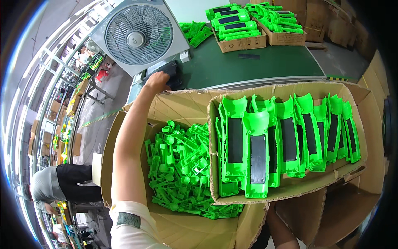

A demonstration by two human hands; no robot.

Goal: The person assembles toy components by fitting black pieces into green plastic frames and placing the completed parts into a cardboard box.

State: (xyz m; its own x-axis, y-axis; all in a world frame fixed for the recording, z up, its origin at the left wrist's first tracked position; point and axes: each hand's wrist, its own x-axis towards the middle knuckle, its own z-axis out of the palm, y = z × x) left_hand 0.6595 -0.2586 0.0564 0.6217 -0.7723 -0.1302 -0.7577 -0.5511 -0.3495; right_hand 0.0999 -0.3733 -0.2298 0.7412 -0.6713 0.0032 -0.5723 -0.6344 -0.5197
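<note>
Green casings (256,120) bear black strips (258,159); the carton (306,186) is brown.

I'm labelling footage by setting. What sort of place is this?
Most likely a factory assembly area: one cardboard box is heaped with small green plastic parts, a second box holds larger green casings, and a green-topped worktable carries more boxed green pieces.

Green, black-panelled shells (289,140) overlap in an open cardboard tray (298,187), while a black object (174,76) lies on the green table (257,70).
</note>
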